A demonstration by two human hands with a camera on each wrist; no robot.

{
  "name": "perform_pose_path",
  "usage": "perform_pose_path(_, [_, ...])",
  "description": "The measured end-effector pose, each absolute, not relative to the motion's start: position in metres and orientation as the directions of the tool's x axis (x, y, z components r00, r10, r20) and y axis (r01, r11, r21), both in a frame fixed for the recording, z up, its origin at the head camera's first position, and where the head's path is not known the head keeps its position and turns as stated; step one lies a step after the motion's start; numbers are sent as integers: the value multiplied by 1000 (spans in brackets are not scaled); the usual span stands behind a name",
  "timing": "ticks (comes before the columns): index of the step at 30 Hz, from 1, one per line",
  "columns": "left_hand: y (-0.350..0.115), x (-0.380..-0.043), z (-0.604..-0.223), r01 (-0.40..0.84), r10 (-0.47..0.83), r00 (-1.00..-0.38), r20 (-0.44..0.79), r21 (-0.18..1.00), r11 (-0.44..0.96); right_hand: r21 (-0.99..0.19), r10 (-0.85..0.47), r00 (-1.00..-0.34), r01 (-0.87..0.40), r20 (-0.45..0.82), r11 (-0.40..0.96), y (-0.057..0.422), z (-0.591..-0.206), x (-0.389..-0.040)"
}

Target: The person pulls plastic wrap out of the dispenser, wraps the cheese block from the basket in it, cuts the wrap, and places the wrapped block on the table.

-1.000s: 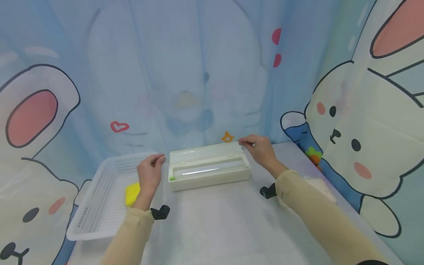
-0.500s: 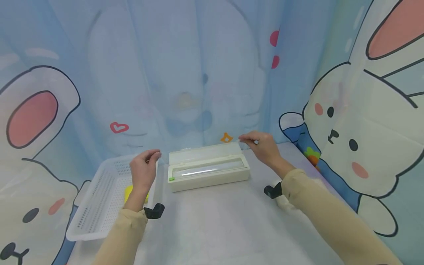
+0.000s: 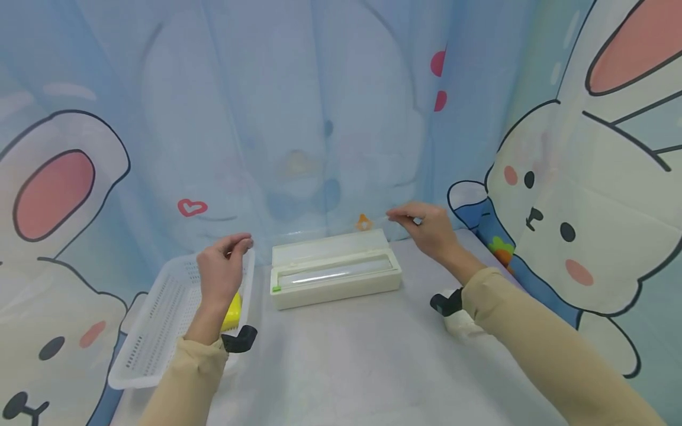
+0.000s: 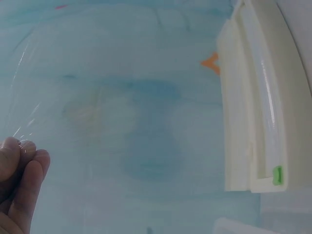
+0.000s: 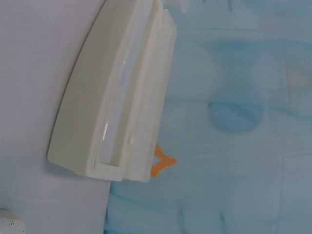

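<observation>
A cream cling film dispenser (image 3: 335,290) stands on the table with its lid tilted back. Its window shows shiny film inside, and a green slider (image 4: 278,175) sits at one end. My left hand (image 3: 221,272), left of the dispenser, pinches a clear sheet of cling film (image 4: 33,117) between thumb and fingers; creases fan out from the fingertips. At the dispenser's far right my right hand (image 3: 430,234) pinches the sheet's other side. Between the hands the film is nearly invisible, a faint edge showing above the lid. The right wrist view does not show the right hand.
Left of the dispenser stands a white perforated basket (image 3: 119,378), partly behind the left forearm, with a yellow object (image 3: 232,313) in it. A whitish object (image 3: 460,324) lies under the right sleeve. A printed curtain (image 3: 298,106) hangs behind the white table (image 3: 341,367).
The left hand has moved left and slightly up; the right hand has moved slightly right and up. The gap between them has widened. The dispenser stays put.
</observation>
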State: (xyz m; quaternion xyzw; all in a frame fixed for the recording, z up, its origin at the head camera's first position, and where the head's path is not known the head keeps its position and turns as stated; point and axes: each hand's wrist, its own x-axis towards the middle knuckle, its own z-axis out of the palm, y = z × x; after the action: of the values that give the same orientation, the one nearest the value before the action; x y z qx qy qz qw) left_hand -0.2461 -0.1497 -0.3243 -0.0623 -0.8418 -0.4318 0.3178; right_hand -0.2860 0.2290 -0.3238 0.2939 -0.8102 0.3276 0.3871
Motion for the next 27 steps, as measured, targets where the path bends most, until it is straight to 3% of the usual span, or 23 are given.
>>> perform_pose_path(27, [-161, -209, -297, 506, -136, -722, 678, 652, 565, -206, -247, -399, -803, 883, 560, 228, -286, -245])
